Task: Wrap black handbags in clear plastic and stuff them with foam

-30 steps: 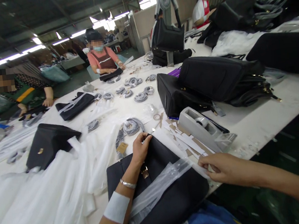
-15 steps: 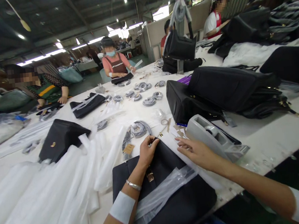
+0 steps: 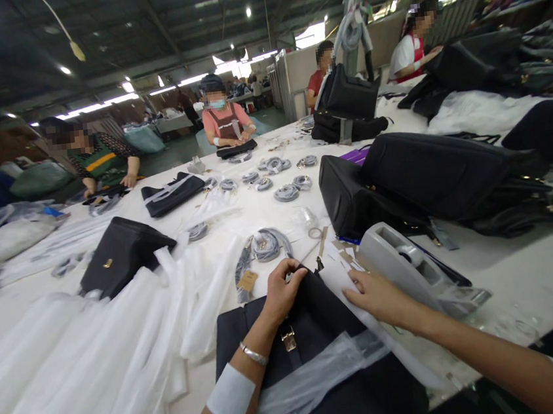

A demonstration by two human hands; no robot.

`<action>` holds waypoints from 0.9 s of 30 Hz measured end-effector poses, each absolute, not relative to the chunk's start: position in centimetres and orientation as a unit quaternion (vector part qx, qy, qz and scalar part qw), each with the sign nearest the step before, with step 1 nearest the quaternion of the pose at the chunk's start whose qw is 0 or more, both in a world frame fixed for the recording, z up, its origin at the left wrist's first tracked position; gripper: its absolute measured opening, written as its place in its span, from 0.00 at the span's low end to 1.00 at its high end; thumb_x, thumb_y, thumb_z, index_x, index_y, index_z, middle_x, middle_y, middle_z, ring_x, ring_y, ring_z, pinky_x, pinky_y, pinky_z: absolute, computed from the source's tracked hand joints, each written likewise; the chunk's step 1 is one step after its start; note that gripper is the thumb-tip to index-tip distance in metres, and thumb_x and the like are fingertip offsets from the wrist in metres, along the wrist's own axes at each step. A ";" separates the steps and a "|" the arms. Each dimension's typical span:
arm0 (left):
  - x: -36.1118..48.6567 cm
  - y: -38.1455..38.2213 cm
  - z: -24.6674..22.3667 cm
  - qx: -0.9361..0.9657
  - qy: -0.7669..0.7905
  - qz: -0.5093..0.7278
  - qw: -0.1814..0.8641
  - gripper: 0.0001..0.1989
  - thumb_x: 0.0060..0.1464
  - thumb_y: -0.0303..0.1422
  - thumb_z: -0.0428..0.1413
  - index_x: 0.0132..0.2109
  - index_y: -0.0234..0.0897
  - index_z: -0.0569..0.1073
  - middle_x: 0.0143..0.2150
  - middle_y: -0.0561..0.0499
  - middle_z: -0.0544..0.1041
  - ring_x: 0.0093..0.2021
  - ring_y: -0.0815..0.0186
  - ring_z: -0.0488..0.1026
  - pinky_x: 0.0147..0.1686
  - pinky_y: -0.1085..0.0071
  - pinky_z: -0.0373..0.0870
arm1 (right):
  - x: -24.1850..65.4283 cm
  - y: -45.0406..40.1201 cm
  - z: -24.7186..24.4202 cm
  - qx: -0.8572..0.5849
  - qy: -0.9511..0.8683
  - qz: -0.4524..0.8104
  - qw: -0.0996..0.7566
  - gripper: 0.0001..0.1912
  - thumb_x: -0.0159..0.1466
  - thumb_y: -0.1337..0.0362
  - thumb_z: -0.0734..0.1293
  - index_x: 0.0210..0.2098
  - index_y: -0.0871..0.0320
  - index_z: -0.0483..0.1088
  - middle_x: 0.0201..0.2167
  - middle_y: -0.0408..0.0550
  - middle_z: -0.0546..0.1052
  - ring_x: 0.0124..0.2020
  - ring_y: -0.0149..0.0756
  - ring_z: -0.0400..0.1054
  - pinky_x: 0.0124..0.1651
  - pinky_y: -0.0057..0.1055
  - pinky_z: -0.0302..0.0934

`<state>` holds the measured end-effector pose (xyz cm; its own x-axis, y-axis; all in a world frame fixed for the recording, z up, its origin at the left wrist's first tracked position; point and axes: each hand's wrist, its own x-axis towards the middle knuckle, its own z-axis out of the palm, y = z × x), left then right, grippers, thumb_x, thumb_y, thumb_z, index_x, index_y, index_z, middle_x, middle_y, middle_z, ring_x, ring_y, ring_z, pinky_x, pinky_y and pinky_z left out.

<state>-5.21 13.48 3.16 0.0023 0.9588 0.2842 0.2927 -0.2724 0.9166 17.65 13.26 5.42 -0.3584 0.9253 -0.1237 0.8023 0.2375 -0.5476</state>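
A black bag with a gold buckle lies at the table's front edge, a clear plastic wrap across it. My left hand is closed on the bag's upper edge, thumb and fingers pinched together. To its right, my right hand has thumb and fingers bent over a white sheet beside the bag, near small paper slips; its fingertips touch or hover at the slips. A wrapped strap with a brown tag rests just beyond the bag.
White foam sheets spread over the left. A grey tape dispenser stands right of my right hand, before piled black bags. Coiled straps lie mid-table. Another black bag sits left. Several people work across the table.
My right hand's fingers have drawn in from a spread pose toward the paper slips. The left hand keeps its grip on the bag. The whole view has shifted slightly.
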 end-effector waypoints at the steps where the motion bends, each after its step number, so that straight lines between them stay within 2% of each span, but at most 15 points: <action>1: -5.3 13.4 3.3 0.628 0.497 0.497 0.334 0.07 0.57 0.36 0.56 0.35 0.37 0.71 0.33 0.52 0.74 0.36 0.65 0.70 0.40 0.71 0.65 | 17.6 13.2 5.5 -0.561 -0.773 0.277 0.108 0.12 0.60 0.61 0.61 0.23 0.55 0.56 0.18 0.39 0.62 0.23 0.31 0.56 0.28 0.30 0.44; 9: -5.6 13.5 4.1 0.663 0.470 0.454 0.365 0.11 0.61 0.39 0.52 0.37 0.36 0.72 0.34 0.52 0.73 0.36 0.66 0.69 0.40 0.72 0.65 | 18.6 11.5 5.4 -0.585 -0.706 0.366 0.161 0.13 0.63 0.56 0.60 0.26 0.55 0.59 0.17 0.37 0.63 0.20 0.30 0.58 0.26 0.29 0.45; 12: -5.0 13.7 3.9 0.682 0.457 0.434 0.371 0.09 0.59 0.38 0.55 0.40 0.37 0.73 0.36 0.51 0.75 0.38 0.65 0.70 0.42 0.72 0.65 | 18.5 11.5 5.7 -0.562 -0.742 0.342 0.131 0.12 0.62 0.59 0.61 0.24 0.56 0.58 0.18 0.39 0.65 0.22 0.30 0.59 0.26 0.29 0.44; 16: -4.1 13.8 3.3 0.665 0.473 0.450 0.363 0.10 0.59 0.38 0.55 0.34 0.36 0.73 0.32 0.52 0.74 0.35 0.66 0.70 0.39 0.72 0.65 | 17.9 12.6 6.9 -0.529 -0.782 0.325 0.049 0.11 0.61 0.62 0.62 0.23 0.56 0.59 0.19 0.41 0.66 0.23 0.31 0.60 0.27 0.29 0.45; 19: -3.9 13.9 3.2 0.640 0.488 0.480 0.349 0.11 0.59 0.39 0.55 0.34 0.36 0.73 0.31 0.52 0.74 0.34 0.66 0.70 0.38 0.72 0.65 | 17.3 13.3 7.0 -0.532 -0.790 0.304 0.013 0.10 0.61 0.62 0.63 0.25 0.58 0.64 0.23 0.46 0.72 0.27 0.34 0.64 0.29 0.29 0.48; 21: -3.9 13.9 3.2 0.638 0.494 0.486 0.336 0.10 0.59 0.39 0.55 0.35 0.37 0.74 0.32 0.52 0.75 0.35 0.66 0.71 0.39 0.72 0.66 | 16.8 13.3 6.8 -0.539 -0.793 0.281 0.041 0.11 0.62 0.59 0.62 0.29 0.59 0.68 0.28 0.51 0.75 0.32 0.38 0.68 0.32 0.30 0.52; 24: -3.9 14.1 3.2 0.669 0.486 0.457 0.329 0.10 0.61 0.38 0.53 0.44 0.38 0.75 0.39 0.50 0.77 0.41 0.64 0.73 0.44 0.70 0.66 | 16.2 13.1 6.1 -0.541 -0.784 0.286 0.101 0.15 0.66 0.55 0.60 0.36 0.61 0.70 0.36 0.56 0.78 0.39 0.43 0.71 0.38 0.32 0.56; 27: -3.5 14.3 2.9 0.698 0.484 0.424 0.315 0.10 0.61 0.37 0.53 0.45 0.39 0.76 0.41 0.49 0.78 0.43 0.62 0.74 0.46 0.68 0.66 | 16.1 13.2 5.7 -0.516 -0.783 0.337 0.086 0.15 0.66 0.58 0.58 0.36 0.61 0.73 0.38 0.57 0.79 0.41 0.44 0.72 0.42 0.32 0.59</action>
<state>-3.55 14.35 2.95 0.1726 0.9423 0.2868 0.4092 -0.3335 0.8494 16.14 13.17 5.73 -0.4529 0.8656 -0.2134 0.7505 0.2409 -0.6154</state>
